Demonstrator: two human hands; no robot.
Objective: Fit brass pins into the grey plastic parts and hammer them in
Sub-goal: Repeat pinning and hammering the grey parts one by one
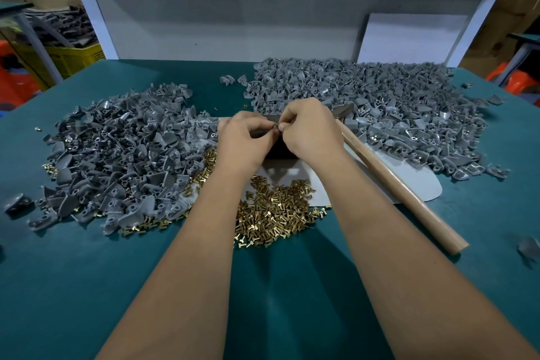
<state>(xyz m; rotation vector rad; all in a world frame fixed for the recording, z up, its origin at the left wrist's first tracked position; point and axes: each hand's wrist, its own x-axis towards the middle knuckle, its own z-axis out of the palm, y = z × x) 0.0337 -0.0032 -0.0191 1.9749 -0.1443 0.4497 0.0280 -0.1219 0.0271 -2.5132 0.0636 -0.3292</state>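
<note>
My left hand (247,140) and my right hand (309,128) meet at the middle of the table, fingertips together over a dark block (279,150). The left hand holds a grey plastic part (267,126), mostly hidden by the fingers. The right hand pinches something small against it; I cannot make out whether it is a brass pin. A heap of brass pins (271,213) lies just in front of the hands. Piles of grey parts lie on the left (117,152) and on the right (388,108). A hammer with a wooden handle (391,181) lies to the right of my right forearm.
The table has a green mat (87,286). A pale grey sheet (409,181) lies under the hammer and the right pile. A white panel (219,20) closes the back of the bench. Loose grey parts lie near the right edge (529,248).
</note>
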